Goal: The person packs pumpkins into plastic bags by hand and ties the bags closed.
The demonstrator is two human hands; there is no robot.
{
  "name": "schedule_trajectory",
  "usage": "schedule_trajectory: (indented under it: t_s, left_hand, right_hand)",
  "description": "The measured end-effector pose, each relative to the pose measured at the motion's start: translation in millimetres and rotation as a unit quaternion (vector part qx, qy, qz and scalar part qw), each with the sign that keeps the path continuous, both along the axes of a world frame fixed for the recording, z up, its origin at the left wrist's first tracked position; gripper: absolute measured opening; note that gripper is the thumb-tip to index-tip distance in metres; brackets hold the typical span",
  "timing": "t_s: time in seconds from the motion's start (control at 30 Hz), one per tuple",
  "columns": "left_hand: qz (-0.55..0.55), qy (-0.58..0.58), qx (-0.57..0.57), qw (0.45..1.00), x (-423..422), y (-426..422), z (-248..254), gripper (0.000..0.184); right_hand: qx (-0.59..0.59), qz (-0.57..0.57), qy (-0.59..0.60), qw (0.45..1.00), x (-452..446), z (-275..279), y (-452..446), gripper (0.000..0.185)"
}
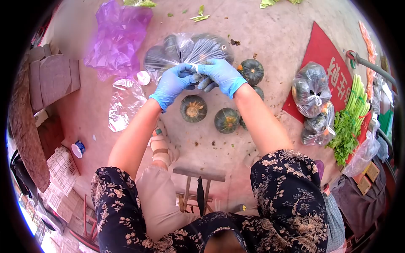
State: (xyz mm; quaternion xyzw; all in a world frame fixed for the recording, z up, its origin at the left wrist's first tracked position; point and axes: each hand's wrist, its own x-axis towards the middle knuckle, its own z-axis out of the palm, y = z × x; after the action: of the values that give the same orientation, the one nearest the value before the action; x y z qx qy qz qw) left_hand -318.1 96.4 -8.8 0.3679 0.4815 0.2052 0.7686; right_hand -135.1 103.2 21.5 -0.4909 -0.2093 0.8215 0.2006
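A clear plastic bag (185,52) filled with dark green pumpkins lies on the floor in front of me, its top gathered toward me. My left hand (176,81), in a blue glove, is closed on the gathered neck of the bag. Against it, my right hand (221,75), also blue-gloved, pinches the same neck from the other side. Just below my hands sits a loose pumpkin (193,109), with a second pumpkin (227,120) to its right. Another pumpkin (251,71) with an orange patch rests right of the bag, and more are partly hidden by my right forearm.
Purple plastic bags (120,40) and a crumpled clear bag (124,103) lie at left. Tied bags of pumpkins (312,90) rest on a red sheet (312,50) at right, beside leafy celery (348,126). A small wooden stool (198,173) stands by my legs.
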Motion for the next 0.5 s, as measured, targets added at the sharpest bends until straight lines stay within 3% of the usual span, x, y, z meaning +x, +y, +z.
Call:
schedule_trajectory:
  t_s: [0.1,0.3,0.43,0.5]
  left_hand:
    - [0.043,-0.038,-0.047,0.997,2.0,3.0,7.3,0.021]
    - [0.194,-0.237,-0.206,0.929,1.2,-4.7,15.9,0.013]
    - [0.26,-0.272,-0.252,0.891,-2.7,-1.5,11.9,0.013]
    - [0.282,-0.32,-0.275,0.862,-15.4,2.1,1.5,0.016]
  right_hand:
    - [0.042,0.018,-0.106,0.993,8.8,5.8,5.9,0.027]
    - [0.006,-0.069,-0.054,0.996,19.2,-21.6,2.2,0.026]
    - [0.037,-0.057,-0.121,0.99,34.9,-35.0,0.2,0.024]
    - [0.024,-0.104,-0.087,0.991,38.3,-39.0,-4.5,0.024]
